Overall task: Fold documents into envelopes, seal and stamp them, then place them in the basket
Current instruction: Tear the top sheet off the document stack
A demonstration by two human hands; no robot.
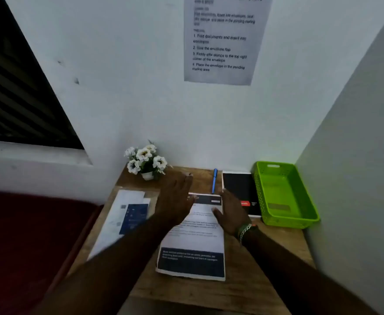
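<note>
A printed document (pixel 192 242) with dark bands at its top and bottom lies flat in the middle of the small wooden desk (pixel 266 258). My left hand (pixel 175 198) hovers over the sheet's upper left part with fingers straight and spread, holding nothing. My right hand (pixel 228 212) is over the sheet's upper right corner, fingers straight, also holding nothing; whether it touches the paper is unclear. A stack of white envelopes and papers (pixel 118 221) with a dark blue sheet (pixel 134 218) on it lies at the desk's left. A green plastic basket (pixel 309 210) stands at the right.
A blue pen (pixel 214 180) and a black notebook (pixel 243 189) lie at the back between the document and the basket. A small pot of white flowers (pixel 145 160) stands at the back left. Walls close the desk at back and right; an instruction sheet (pixel 223 39) hangs above.
</note>
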